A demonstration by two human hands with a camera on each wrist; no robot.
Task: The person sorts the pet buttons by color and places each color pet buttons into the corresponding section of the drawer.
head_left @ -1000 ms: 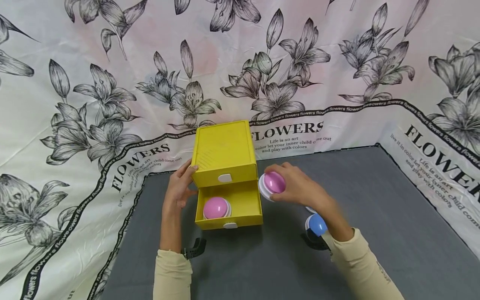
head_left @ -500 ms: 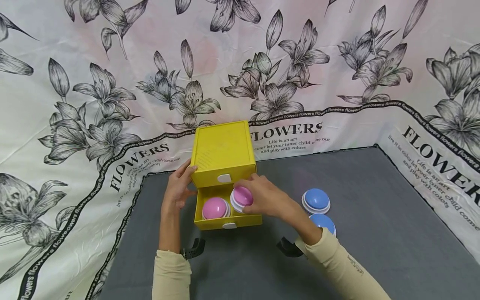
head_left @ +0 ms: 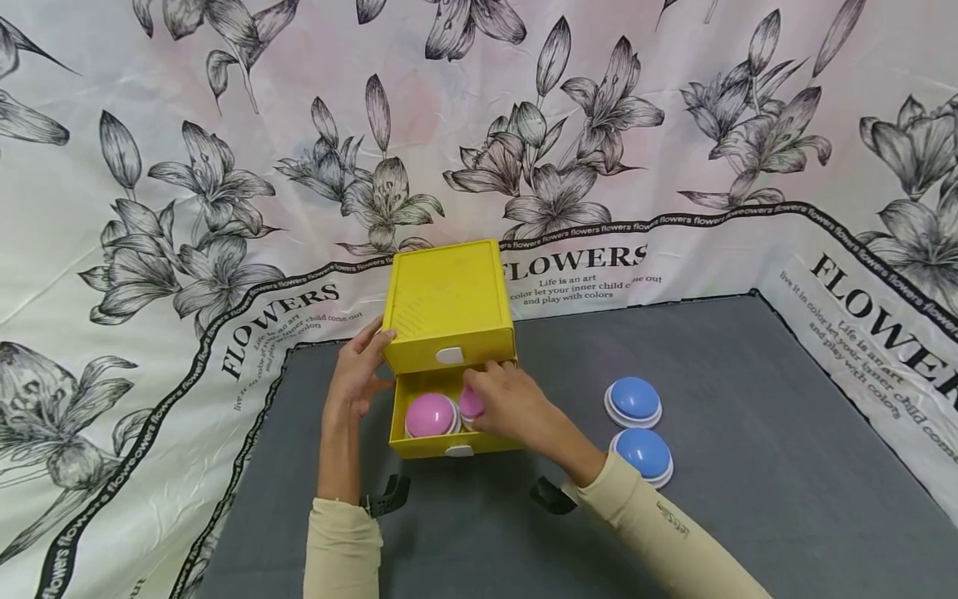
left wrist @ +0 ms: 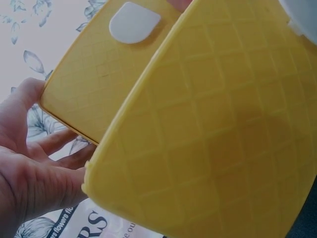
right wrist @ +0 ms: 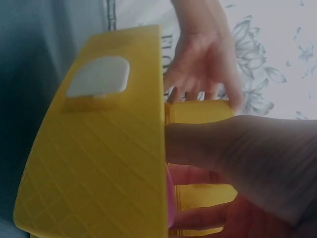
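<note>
Head view alone shows two blue domes [head_left: 633, 400] [head_left: 644, 452] on the grey mat [head_left: 748, 466], w/ wrist views filled by the yellow drawer box [head_left: 447, 304]. Open bottom drawer [head_left: 490, 439] holds one pink dome [head_left: 430, 414]; right hand [head_left: 509, 402] curls round a second pink dome [head_left: 471, 403] inside it. Left hand [head_left: 358, 376], fingers relaxed, rests against box's left side.

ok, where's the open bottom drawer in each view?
Head: bottom drawer at centre, pulled out under the yellow box.
Left wrist: fills the right foreground, seen from outside.
Right wrist: its front fills the left half.
Shared landmark: the drawer's white tab handle.
</note>
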